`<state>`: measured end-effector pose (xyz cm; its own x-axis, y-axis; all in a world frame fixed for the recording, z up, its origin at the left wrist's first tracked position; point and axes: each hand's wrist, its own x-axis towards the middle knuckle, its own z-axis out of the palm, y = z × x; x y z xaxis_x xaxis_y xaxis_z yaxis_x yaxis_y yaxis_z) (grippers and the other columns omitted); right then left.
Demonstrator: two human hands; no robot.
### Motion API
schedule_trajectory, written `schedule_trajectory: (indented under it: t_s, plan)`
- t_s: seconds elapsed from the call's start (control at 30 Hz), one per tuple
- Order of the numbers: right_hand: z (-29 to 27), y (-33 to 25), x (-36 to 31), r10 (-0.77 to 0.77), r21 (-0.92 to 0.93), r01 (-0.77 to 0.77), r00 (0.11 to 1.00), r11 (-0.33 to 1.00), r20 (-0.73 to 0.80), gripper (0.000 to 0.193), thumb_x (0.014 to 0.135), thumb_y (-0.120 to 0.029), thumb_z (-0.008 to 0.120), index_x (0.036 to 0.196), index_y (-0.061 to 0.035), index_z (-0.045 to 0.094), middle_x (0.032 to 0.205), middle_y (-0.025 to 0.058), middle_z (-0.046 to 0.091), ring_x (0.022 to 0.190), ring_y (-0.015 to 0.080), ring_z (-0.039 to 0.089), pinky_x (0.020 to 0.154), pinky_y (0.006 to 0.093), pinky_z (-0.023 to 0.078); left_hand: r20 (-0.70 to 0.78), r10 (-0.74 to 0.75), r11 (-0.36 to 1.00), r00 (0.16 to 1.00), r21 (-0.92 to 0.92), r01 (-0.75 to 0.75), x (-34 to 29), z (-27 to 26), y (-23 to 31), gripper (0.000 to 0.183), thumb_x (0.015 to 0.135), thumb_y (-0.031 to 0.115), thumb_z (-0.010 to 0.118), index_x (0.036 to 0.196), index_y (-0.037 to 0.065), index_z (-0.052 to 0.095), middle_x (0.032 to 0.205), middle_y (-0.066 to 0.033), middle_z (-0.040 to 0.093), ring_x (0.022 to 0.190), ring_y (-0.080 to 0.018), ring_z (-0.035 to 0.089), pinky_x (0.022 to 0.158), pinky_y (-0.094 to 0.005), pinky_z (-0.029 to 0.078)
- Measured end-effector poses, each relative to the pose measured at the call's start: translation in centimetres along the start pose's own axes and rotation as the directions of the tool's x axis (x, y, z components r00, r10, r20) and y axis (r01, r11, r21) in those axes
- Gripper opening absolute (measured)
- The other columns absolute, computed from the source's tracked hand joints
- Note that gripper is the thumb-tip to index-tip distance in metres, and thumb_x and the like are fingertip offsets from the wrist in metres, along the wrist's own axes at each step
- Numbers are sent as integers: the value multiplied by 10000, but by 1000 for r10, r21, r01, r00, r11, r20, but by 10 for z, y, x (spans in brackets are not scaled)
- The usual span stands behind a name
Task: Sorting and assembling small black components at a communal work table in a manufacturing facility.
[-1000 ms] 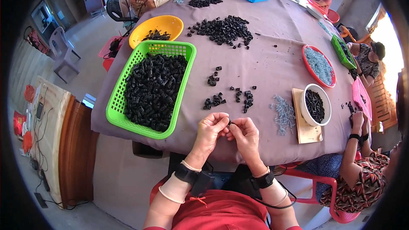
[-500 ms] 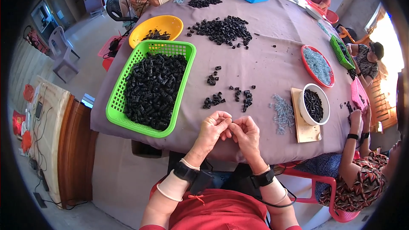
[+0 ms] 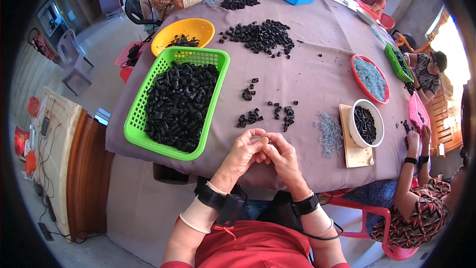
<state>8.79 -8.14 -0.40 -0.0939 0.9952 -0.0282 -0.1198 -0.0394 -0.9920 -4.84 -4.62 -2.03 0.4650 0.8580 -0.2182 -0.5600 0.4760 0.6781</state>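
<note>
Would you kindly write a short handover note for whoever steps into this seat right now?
Left hand and right hand: pressed together at the table's near edge, fingers closed around something too small to make out.
Nearby: loose small black parts just beyond the hands, a pile of small clear pieces to the right, a white bowl of black bits on a board.
Done or stocked: the green basket at left is heaped with black parts.
Left: the scattered parts and a bigger pile farther back.

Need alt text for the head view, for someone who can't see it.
Left hand and right hand meet fingertip to fingertip at the near edge of a cloth-covered table, beside a green basket of black parts. What they pinch is hidden.
</note>
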Motion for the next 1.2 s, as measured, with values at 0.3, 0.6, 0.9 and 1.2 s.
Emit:
schedule_trajectory:
  t_s: [0.3, 0.6, 0.9, 1.2]
  plan:
    - [2, 0, -3, -43, -80, 42, 999, 996, -19, 181, 943, -159, 511, 1058, -19, 527, 696, -22, 538, 622, 43, 504, 548, 176, 399, 38, -99, 995, 994, 0, 99, 0, -2, 1, 369, 862, 112, 623, 1156, 8, 427, 763, -73, 597, 572, -150, 581, 490, -228, 441]
    - [6, -2, -1, -54, -60, 51, 997, 997, -49, 128, 946, -156, 500, 987, -38, 527, 672, -33, 510, 591, 38, 498, 517, 170, 387, 40, -70, 997, 997, -8, 71, 0, 1, -1, 353, 870, 122, 609, 1156, 10, 436, 775, -63, 601, 566, -140, 583, 492, -221, 447]
    - [4, 0, -6, -89, -71, 90, 996, 993, 19, 133, 911, -117, 553, 1002, -21, 542, 765, -5, 527, 628, 44, 520, 550, 192, 423, -36, -56, 997, 998, -54, 54, -15, 9, 0, 320, 865, 124, 606, 1129, 20, 459, 755, -59, 603, 543, -126, 576, 466, -209, 444]
    - [-28, -15, -19, -46, -384, 18, 997, 923, -65, 169, 847, -120, 625, 968, -5, 602, 770, 29, 531, 643, 82, 507, 568, 235, 437, -204, 323, 875, 924, 435, -210, -46, 23, 88, 100, 899, 154, 577, 940, 63, 564, 720, -70, 620, 417, -59, 479, 348, -191, 344]
